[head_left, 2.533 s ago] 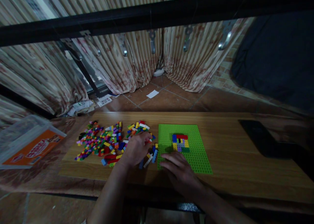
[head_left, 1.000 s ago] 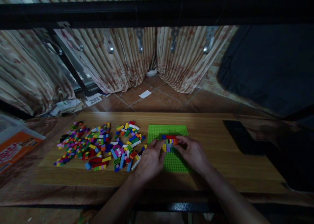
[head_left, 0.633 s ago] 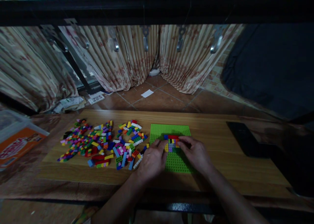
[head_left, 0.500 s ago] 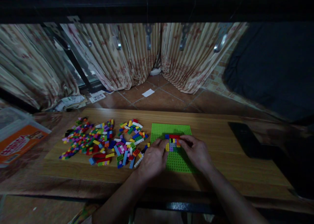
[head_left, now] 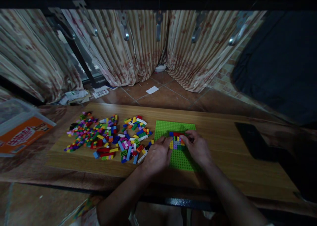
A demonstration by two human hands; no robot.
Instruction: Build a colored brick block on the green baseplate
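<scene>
A small block of coloured toy bricks (head_left: pixel 177 142), with red, blue, yellow, purple and dark green parts, is on a light green studded baseplate (head_left: pixel 183 161). My left hand (head_left: pixel 158 154) grips the left side of this block, its fingers bent together against the yellow bricks. On the opposite side, my right hand (head_left: pixel 198 148) has its thumb and fingers closed on the block's right end, near the red brick. Both hands partly cover the block and the plate. I cannot tell whether a separate brick is hidden under the right fingertips.
Loose toy bricks (head_left: pixel 86 130) lie in a wide spread left of the plate on the wooden board (head_left: pixel 218 137). A clear box with an orange label (head_left: pixel 27 133) stands at far left. A dark flat phone-like object (head_left: pixel 255 142) lies at right. Striped curtains (head_left: pixel 138 51) hang behind.
The view has tilted and shifted slightly, so everything sits a little right and higher. Both hands stay on the brick block; the right fingers have shifted slightly on its right end.
</scene>
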